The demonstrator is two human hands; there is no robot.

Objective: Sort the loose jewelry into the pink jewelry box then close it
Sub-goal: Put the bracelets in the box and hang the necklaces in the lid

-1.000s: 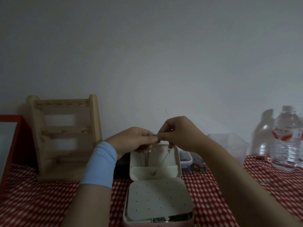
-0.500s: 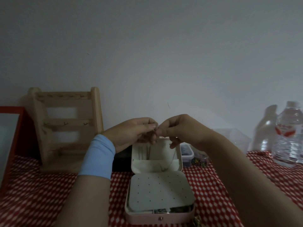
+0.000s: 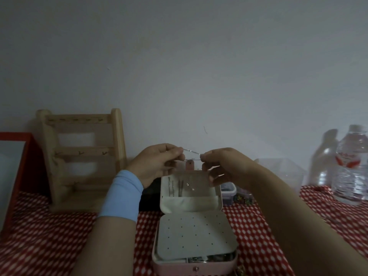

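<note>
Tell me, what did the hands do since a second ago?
The left hand and right hand, fingertips together a second ago, have drawn apart sideways, stretching a thin chain between them. Both still pinch it. The pink jewelry box stays open.

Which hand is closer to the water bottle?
Right. The right hand, pinching the chain, is left of the water bottle; the left hand is farther left, nearer the wooden rack.

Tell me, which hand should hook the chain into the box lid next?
Probably the right hand: it pinches the chain over the lid and its bare side, while other chains hang below the left hand.
</note>
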